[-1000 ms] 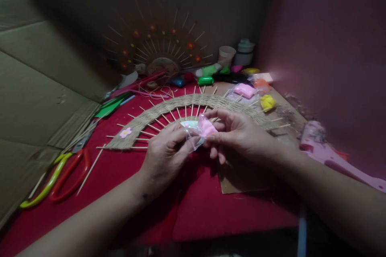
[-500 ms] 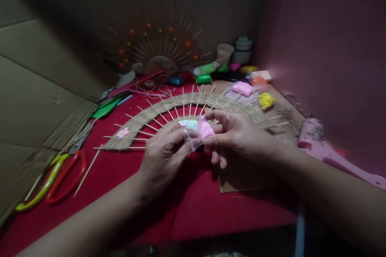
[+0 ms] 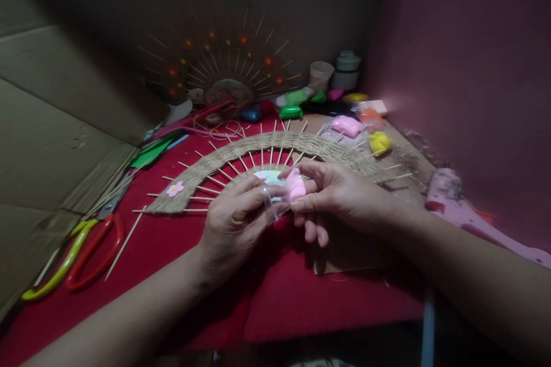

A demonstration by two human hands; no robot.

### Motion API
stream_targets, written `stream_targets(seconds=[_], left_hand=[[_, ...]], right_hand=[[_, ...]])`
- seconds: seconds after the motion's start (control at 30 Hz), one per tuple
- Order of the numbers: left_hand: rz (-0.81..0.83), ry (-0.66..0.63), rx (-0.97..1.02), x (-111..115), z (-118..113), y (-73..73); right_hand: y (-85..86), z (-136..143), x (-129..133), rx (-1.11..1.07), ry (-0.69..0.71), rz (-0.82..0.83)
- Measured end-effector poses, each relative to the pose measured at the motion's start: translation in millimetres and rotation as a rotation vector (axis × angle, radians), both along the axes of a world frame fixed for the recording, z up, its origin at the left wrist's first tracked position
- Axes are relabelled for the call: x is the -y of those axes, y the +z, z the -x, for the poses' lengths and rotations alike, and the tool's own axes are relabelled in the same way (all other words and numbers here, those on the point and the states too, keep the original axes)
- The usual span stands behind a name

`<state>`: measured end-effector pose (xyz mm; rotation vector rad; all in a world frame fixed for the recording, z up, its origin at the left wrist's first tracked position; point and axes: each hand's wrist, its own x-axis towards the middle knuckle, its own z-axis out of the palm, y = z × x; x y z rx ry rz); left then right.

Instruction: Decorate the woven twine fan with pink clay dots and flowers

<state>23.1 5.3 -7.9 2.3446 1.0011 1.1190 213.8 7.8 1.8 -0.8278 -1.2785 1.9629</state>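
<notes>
Between my hands is a small clear plastic packet with soft pink modelling clay (image 3: pixel 296 186) in it. My left hand (image 3: pixel 241 209) pinches the loose clear end of the packet. With thumb and fingers, my right hand (image 3: pixel 331 195) grips the clay end; its lower fingers curl beneath. Behind and under both hands lies a half-round woven fan (image 3: pixel 262 142) with thin sticks poking through its twine band. A pink clay flower (image 3: pixel 175 189) with a yellow centre sits at the band's left end. The fan's pale-coloured inner piece (image 3: pixel 269 175) is partly covered by my hands.
Scissors with red and yellow handles (image 3: pixel 95 255) lie at left by a cardboard wall (image 3: pixel 38 126). Clay packets, including pink (image 3: pixel 346 125), yellow (image 3: pixel 380 143) and green (image 3: pixel 291 113), are at the back. A pink glue gun (image 3: pixel 469 215) lies right. A finished-looking flowered fan (image 3: pixel 228 63) leans behind.
The pink clay end sits slightly more upright in my right fingers, and the clear plastic stretches a little differently between my hands. Everything else stays in place.
</notes>
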Motion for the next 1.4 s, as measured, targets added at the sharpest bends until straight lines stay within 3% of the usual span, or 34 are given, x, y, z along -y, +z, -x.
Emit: stream_targets(seconds=[0.2,0.5,0.67,0.87,1.23,1.4], left_hand=[[0.068,-0.061,-0.018,-0.2,0.5,2.2],[0.170,-0.144,-0.094,-5.9,7.0,15.4],[0.228,-0.066,-0.065,-8.7,13.0,24.3],[0.279,-0.022,0.022,-7.0,9.9,21.8],[0.131,-0.048,0.061,-1.6,3.1,11.9],[0.100,-0.079,-0.070,-3.4,2.2,11.8]], right_hand=[[-1.4,0.5,-0.3,-0.077,0.097,0.061],[0.3,-1.7,-1.0,-0.056,0.086,0.095],[2.5,-5.5,-2.9,-0.029,0.018,0.064],[0.0,-6.8,-6.0,-0.009,0.055,0.007],[0.3,0.2,-3.4,0.059,0.055,0.050],[-0.5,4.4,-1.5,0.144,0.085,0.088]])
